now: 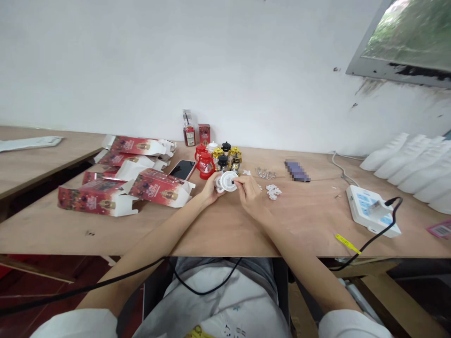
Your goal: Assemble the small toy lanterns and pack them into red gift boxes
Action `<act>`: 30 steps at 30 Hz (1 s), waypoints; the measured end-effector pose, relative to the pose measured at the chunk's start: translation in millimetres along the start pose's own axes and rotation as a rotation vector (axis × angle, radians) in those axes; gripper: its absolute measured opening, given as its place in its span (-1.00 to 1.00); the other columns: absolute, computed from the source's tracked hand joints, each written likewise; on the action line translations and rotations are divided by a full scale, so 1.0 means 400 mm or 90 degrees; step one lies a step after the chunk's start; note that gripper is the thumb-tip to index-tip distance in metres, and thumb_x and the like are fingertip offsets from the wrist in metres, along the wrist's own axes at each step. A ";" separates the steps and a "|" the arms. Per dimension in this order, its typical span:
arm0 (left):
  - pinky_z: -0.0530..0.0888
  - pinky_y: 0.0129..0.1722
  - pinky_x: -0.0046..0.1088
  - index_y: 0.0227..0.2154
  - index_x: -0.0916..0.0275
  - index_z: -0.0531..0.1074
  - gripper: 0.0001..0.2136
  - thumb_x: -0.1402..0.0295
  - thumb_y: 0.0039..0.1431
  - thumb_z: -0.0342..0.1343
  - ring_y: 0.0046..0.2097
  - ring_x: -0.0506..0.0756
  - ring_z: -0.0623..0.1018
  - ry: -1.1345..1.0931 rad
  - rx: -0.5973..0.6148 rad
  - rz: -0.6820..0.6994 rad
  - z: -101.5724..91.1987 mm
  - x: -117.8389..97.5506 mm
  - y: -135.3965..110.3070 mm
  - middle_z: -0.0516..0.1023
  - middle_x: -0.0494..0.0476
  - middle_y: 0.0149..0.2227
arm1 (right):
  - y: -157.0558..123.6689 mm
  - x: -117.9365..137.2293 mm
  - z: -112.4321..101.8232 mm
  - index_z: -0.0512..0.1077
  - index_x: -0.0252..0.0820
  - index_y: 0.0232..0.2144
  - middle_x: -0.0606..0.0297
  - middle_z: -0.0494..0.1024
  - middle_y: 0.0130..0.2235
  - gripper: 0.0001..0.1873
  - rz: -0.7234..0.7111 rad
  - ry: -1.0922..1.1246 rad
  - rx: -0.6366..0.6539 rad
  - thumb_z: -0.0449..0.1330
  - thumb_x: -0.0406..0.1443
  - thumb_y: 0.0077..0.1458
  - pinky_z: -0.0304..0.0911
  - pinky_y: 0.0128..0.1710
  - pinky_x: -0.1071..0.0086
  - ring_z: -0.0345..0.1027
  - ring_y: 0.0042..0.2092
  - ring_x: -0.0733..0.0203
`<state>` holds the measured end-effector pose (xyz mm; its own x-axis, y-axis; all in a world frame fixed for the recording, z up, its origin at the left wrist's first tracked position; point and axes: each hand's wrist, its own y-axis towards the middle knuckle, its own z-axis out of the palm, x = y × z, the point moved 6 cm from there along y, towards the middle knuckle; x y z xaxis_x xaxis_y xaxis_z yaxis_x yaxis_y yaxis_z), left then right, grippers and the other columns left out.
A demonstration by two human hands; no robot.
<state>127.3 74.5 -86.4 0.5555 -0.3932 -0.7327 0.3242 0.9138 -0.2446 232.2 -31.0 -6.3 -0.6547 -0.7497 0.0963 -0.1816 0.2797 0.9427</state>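
My left hand (210, 190) is closed round a small white lantern (229, 181), tilted so its round base faces me. My right hand (251, 195) pinches at the edge of that base; a small dark spot shows at the fingertips, too small to name. Just behind my hands stands a group of small lanterns: red ones (206, 165), gold ones (236, 161), black ones (222, 163) and a white one (212, 147). To the right of my right hand lie a pile of small white pieces (273, 191) and several small metal pieces (266, 173).
Flattened red-and-white printed boxes (160, 188) lie at left, beside a phone (182, 169). A bottle (189, 134) and a red box (204, 134) stand by the wall. A blurred phone-like object (297, 171), a white power strip (362, 206) with cables and white stacked shapes (394, 157) are at right.
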 end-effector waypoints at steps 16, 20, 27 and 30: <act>0.21 -0.75 -0.66 -0.48 0.32 0.35 -0.82 0.35 0.16 -0.03 -0.66 -0.08 0.33 0.028 -0.002 -0.008 -0.003 0.002 0.008 0.33 -0.02 -0.65 | 0.000 -0.011 -0.004 0.43 -0.19 -0.26 0.19 0.54 -0.32 -0.84 0.026 0.005 0.028 0.04 -0.37 0.21 0.32 -0.24 0.33 0.40 -0.27 0.23; 0.20 -0.75 -0.66 -0.49 0.31 0.34 -0.85 0.35 0.13 0.00 -0.66 -0.08 0.33 0.023 -0.004 -0.002 -0.008 0.004 0.014 0.32 -0.03 -0.65 | -0.003 -0.021 0.001 0.47 -0.16 -0.24 0.18 0.54 -0.30 -0.79 0.035 0.008 0.042 0.03 -0.37 0.21 0.34 -0.20 0.30 0.41 -0.24 0.21; 0.10 -0.79 -0.66 -0.53 0.28 0.29 -0.83 0.36 0.14 -0.03 -0.71 -0.10 0.23 0.005 0.009 0.002 -0.004 -0.002 0.017 0.26 -0.06 -0.68 | -0.009 -0.025 0.005 0.48 -0.14 -0.22 0.16 0.54 -0.28 -0.73 0.019 -0.004 0.032 0.00 -0.43 0.19 0.37 -0.22 0.31 0.42 -0.23 0.21; 0.06 -0.80 -0.67 -0.55 0.27 0.26 -0.81 0.36 0.15 -0.04 -0.72 -0.11 0.20 -0.001 0.023 -0.003 0.002 -0.005 0.014 0.23 -0.06 -0.69 | -0.007 -0.016 -0.003 0.48 -0.16 -0.24 0.16 0.55 -0.29 -0.75 0.002 -0.011 0.006 0.03 -0.45 0.17 0.38 -0.20 0.33 0.43 -0.21 0.22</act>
<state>128.7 80.3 -85.8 0.5549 -0.3979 -0.7306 0.3542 0.9076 -0.2253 237.8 -27.9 -9.1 -0.6678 -0.7385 0.0932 -0.1868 0.2875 0.9394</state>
